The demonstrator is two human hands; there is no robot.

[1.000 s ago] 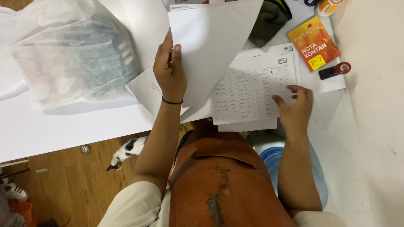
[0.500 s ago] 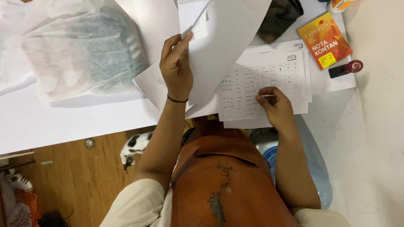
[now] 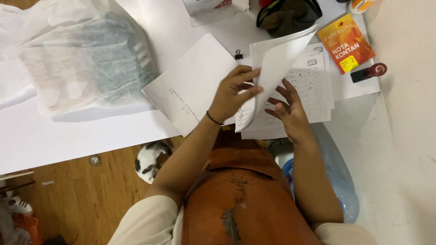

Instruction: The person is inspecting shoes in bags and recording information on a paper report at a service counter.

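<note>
At the desk's [image 3: 68, 136] left edge a white translucent bag [image 3: 81, 59] is seen. Nearer the front edge a flat white sheet [image 3: 190, 86] is laid. A lifted, curled sheet [image 3: 277, 63] is pinched at its lower edge by the left hand [image 3: 234, 93]. The right hand [image 3: 288, 111], fingers spread open, is held just beside it, above a stack of printed forms [image 3: 313, 90]. An orange booklet [image 3: 345, 43] lies near the far right corner.

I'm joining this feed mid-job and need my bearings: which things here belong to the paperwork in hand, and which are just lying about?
In hand:
- lifted sheet, pinched by left hand
- printed forms under right hand
- turned-over sheet

Lying about:
- white bag
- orange booklet
- binder clip
- dark pouch
- red-capped stamp
</note>
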